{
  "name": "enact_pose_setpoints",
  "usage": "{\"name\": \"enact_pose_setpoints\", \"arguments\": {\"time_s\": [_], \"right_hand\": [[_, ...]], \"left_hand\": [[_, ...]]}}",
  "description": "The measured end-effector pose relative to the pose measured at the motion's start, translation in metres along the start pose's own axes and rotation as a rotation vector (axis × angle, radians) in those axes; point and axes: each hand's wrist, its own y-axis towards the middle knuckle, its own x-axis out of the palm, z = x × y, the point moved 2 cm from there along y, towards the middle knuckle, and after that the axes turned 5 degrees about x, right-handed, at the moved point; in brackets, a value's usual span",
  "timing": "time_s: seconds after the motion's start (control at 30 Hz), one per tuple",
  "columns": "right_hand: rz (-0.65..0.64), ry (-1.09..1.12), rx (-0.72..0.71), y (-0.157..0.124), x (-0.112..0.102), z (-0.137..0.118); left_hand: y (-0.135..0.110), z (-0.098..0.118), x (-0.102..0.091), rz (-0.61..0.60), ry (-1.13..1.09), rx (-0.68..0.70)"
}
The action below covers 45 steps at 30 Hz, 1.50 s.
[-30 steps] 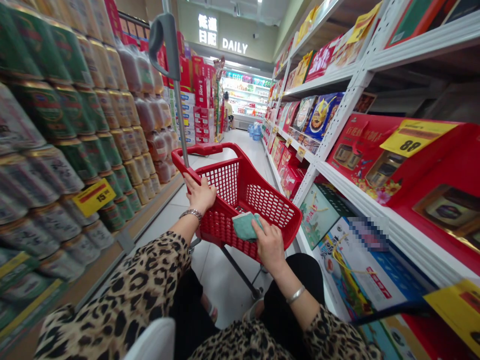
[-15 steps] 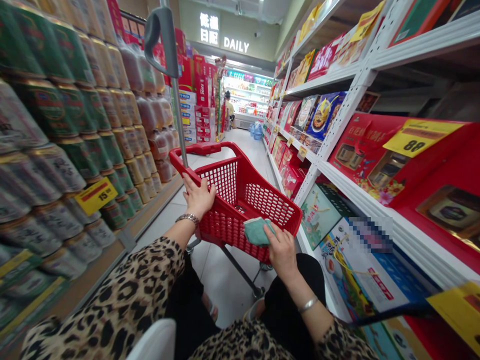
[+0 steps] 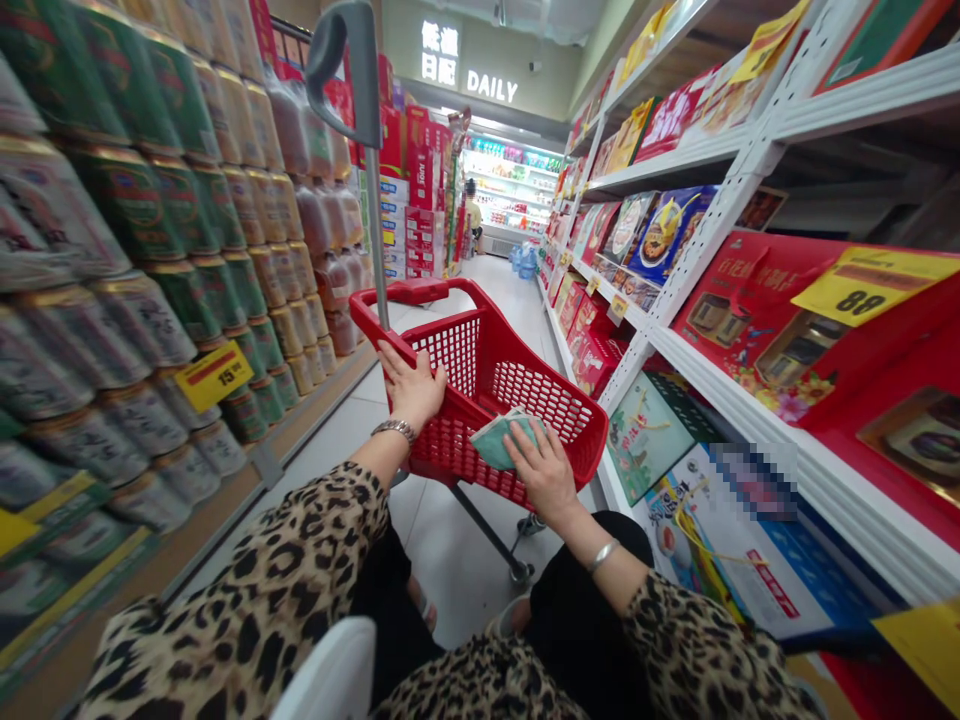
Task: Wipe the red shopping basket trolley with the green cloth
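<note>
A red plastic shopping basket cart with perforated walls stands in front of me, its basket tilted in view. My left hand lies over the near rim at the left, fingers curled on it. My right hand presses a folded pale green cloth against the near wall and rim of the basket, its fingers stretched over the cloth. A grey handle on a metal pole rises from the cart's left end. Beneath the basket, a metal leg runs down to small wheels.
Stacked packs of cans line the left side. White shelves with boxed goods stand close on the right. Tiled floor runs ahead past red cartons and water jugs to a lit cooler, where a person stands.
My right hand has slid the cloth left and slightly up along the basket, its fingers now flatter over it. My left hand stays on the rim. The whole view has shifted slightly.
</note>
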Motion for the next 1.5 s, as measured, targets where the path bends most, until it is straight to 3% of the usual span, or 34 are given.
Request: {"name": "enact_pose_setpoints", "arguments": {"time_s": [0.17, 0.37, 0.53, 0.77, 1.13, 1.37, 1.5], "right_hand": [[-0.085, 0.029, -0.120, 0.028, 0.015, -0.002], [-0.168, 0.096, -0.274, 0.064, 0.039, -0.030], [-0.229, 0.118, -0.316, 0.071, 0.052, -0.044], [-0.224, 0.084, -0.262, 0.041, 0.045, -0.030], [-0.137, -0.001, -0.242, -0.022, 0.001, 0.004], [-0.151, -0.030, -0.149, -0.069, -0.011, 0.027], [-0.108, -0.048, -0.124, -0.078, -0.018, 0.032]], "left_hand": [[0.001, 0.001, 0.006, 0.018, -0.026, 0.008], [0.001, 0.001, 0.006, 0.003, -0.040, 0.013], [-0.001, 0.001, 0.004, -0.011, -0.020, 0.004], [-0.001, -0.001, 0.004, -0.021, -0.013, 0.009], [-0.002, 0.003, 0.001, -0.025, -0.034, 0.004], [-0.003, 0.004, 0.005, -0.020, -0.042, -0.002], [-0.004, 0.006, 0.007, 0.000, -0.034, 0.002]]}}
